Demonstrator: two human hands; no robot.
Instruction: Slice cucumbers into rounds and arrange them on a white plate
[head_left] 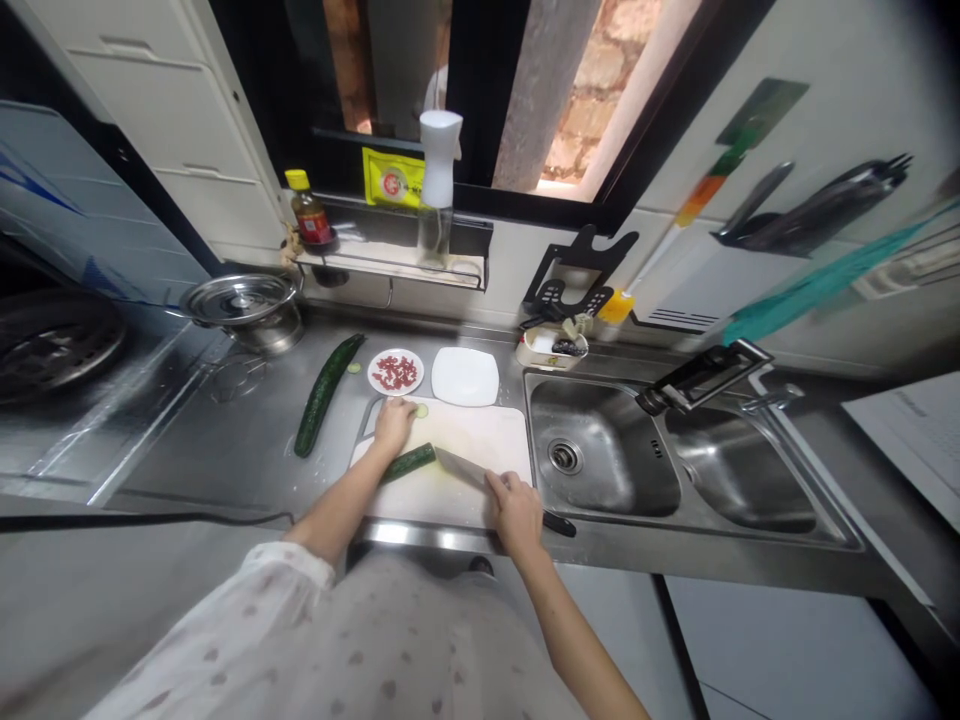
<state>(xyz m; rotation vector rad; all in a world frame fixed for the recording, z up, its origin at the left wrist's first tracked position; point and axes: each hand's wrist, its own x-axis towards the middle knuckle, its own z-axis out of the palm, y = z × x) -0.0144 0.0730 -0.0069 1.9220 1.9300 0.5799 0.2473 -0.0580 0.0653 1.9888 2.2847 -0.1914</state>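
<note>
On the white cutting board [480, 425] lies a cut length of cucumber [410, 461], tilted, with its cut end facing right. My right hand [517, 512] is wrapped round the handle of a kitchen knife [463, 468]; the black handle end sticks out past my palm. The blade's tip is close to the cucumber's cut end. Near the board's upper left, my left hand [394, 425] has its fingers closed together at a small pale cucumber slice [421, 410]. My left forearm hides part of the cucumber length.
A whole cucumber [328, 395] and a small end piece [354, 368] lie on the steel counter. Behind the board stand a plate of chopped red pieces [373, 378] and a white plate [465, 376]. To the right is a double sink [607, 450]; a lidded pot [255, 312] stands left.
</note>
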